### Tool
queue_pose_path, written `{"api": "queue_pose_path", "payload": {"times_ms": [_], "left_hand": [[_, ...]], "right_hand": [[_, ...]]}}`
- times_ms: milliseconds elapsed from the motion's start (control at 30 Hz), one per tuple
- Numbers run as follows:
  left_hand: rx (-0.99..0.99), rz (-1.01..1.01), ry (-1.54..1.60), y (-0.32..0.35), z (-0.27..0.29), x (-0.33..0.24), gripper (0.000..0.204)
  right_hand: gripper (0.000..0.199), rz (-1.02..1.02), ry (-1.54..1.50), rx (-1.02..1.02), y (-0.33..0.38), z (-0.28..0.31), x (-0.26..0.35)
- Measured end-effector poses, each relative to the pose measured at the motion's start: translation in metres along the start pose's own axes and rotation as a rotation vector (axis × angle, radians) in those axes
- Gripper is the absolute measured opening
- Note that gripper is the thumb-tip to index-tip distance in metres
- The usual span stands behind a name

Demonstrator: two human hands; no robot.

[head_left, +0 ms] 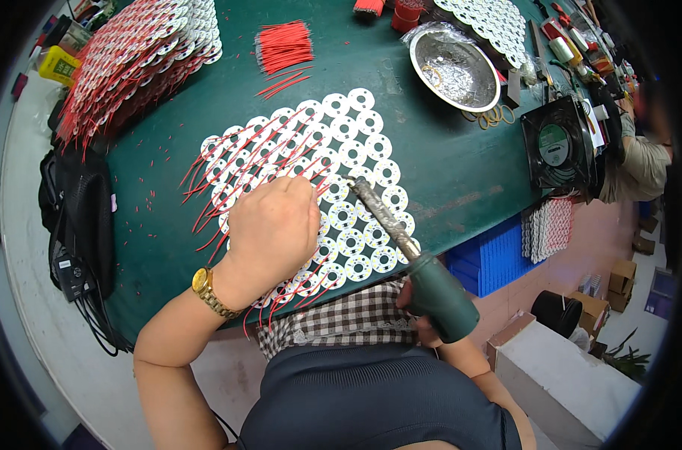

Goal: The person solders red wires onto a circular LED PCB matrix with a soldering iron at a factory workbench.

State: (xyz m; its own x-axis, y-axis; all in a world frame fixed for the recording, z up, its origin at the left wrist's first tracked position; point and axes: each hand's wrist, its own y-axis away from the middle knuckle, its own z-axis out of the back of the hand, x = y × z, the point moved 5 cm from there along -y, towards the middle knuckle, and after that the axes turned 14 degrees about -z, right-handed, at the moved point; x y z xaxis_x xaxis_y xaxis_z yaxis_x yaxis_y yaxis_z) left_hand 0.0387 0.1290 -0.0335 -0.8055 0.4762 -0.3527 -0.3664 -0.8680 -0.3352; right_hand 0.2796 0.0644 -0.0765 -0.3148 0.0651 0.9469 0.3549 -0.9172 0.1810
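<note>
My left hand, with a gold watch on the wrist, is closed over a panel of white ring-shaped circuit boards. A thin red wire shows at its fingertips, though the fingers mostly hide what they pinch. In my right hand is a soldering iron with a dark green handle, its fingers wrapped round the underside. The iron's tip is over the panel, just right of my left hand. Red wires lie across many boards on the panel's left side, and several hang off its near edge.
A bundle of red wires lies beyond the panel. Stacked wired panels rise at far left, near a black bag. A metal bowl, rubber bands and a fan stand right. Another person sits beyond.
</note>
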Motion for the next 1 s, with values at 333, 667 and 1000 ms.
{"api": "queue_pose_path", "payload": {"times_ms": [333,667,1000], "left_hand": [[0.021,0.021,-0.010,0.002,0.001,-0.001,0.014],[0.005,-0.017,0.078,0.000,-0.002,-0.004,0.021],[0.007,-0.048,-0.015,0.000,-0.005,-0.005,0.021]], "right_hand": [[0.071,-0.065,-0.082,0.063,0.006,0.005,-0.012],[0.069,-0.118,-0.206,0.014,0.015,0.005,-0.013],[0.056,0.125,0.013,0.033,0.006,0.006,0.000]]}}
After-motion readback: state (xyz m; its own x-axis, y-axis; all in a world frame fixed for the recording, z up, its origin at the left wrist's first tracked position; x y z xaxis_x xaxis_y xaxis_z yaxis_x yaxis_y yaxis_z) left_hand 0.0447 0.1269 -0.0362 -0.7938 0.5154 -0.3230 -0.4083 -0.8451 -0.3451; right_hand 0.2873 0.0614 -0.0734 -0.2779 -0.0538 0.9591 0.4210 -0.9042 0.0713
